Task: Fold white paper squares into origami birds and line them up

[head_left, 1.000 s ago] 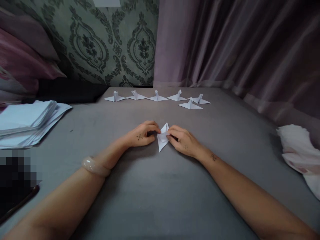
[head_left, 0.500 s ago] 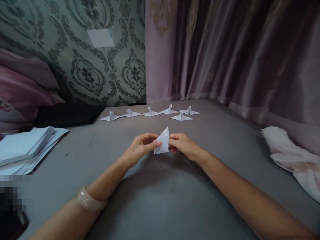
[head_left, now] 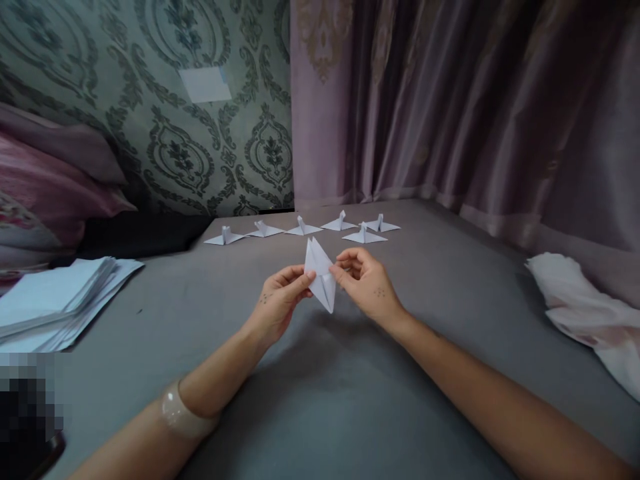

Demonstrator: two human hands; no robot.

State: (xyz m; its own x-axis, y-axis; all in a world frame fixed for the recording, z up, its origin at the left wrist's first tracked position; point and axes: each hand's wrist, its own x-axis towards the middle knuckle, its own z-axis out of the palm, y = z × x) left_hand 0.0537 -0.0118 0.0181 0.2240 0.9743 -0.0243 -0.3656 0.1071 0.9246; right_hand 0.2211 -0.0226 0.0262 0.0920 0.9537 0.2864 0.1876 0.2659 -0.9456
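- Left hand [head_left: 280, 299] pinches the folded white paper [head_left: 321, 265] (a long diamond) by its left edge.
- Right hand [head_left: 367, 283] pinches its right corner.
- Six paper figures [head_left: 303, 229] sit beyond.

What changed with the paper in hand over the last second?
Paper: raised and turned, now a diamond with two points up. Left hand pinches its left side; right hand is at its right edge. Camera tilted up. Unchanged: six folded birds, stack.
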